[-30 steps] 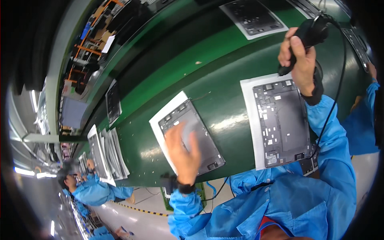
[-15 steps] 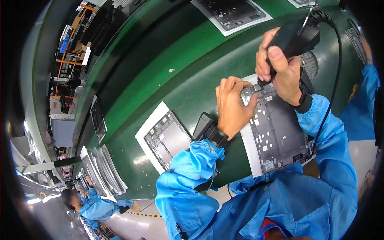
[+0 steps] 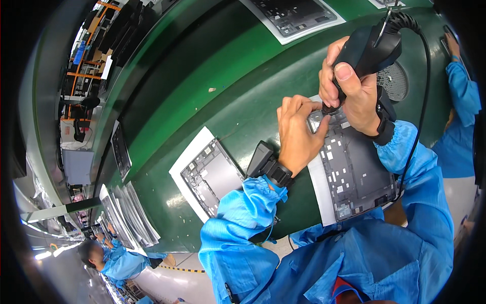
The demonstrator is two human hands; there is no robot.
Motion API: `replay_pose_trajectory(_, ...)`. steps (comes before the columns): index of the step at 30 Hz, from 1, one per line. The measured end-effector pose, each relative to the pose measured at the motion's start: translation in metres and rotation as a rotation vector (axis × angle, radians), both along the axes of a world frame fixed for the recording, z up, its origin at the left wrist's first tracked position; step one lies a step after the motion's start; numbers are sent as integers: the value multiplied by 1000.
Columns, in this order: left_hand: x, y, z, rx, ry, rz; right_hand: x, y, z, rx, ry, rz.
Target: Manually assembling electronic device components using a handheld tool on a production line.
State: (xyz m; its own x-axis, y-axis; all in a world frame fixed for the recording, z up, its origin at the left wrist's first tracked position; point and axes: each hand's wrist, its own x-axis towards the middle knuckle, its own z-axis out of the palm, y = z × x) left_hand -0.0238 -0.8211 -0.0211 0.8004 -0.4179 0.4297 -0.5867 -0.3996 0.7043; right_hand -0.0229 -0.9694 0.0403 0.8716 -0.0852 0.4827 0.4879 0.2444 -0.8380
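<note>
In front of me a dark grey tablet housing (image 3: 362, 167) lies on white paper (image 3: 320, 192); small white patches dot its inside. My left hand (image 3: 298, 134) grips its upper left corner, thumb inside and curled fingers along the far edge. A black corded electric screwdriver (image 3: 367, 50) is in my right hand (image 3: 354, 91), fingers wrapped round the lower body. It slants down to that same corner, beside my left fingertips. Its tip and the screw spot are hidden by fingers.
A second tablet housing (image 3: 215, 175) lies on paper to the left; another (image 3: 296, 17) sits at the far side. Stacked papered sheets (image 3: 129, 215) stand lower left on the green bench (image 3: 238, 109). The screwdriver's cable (image 3: 429, 101) hangs down right. Co-workers (image 3: 114, 261) are at left and right.
The screwdriver and my right hand have shifted slightly left and down, closer to the left fingers at the corner. My left hand moved slightly right. The right-hand co-worker's arm also moved.
</note>
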Motion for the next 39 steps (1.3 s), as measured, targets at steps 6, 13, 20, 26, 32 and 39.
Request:
replay_pose_trajectory(6,0,0,0,-8,3,2,0,6,2,45,9,-12)
replay_pose_trajectory(13,1,0,0,-7,-15,-17,-2,9,0,-19,21,53)
replay_pose_trajectory(20,0,1,-1,-53,-41,-4,-1,15,25,-104,173,82)
replay_pose_trajectory(26,0,2,-6,-44,-31,-18,3,6,11,14,28,270)
replay_pose_trajectory(32,2,0,-7,-78,-38,-19,0,19,-7,-41,-31,19)
replay_pose_trajectory(39,3,0,-6,-88,-47,-6,0,20,1,-47,32,8)
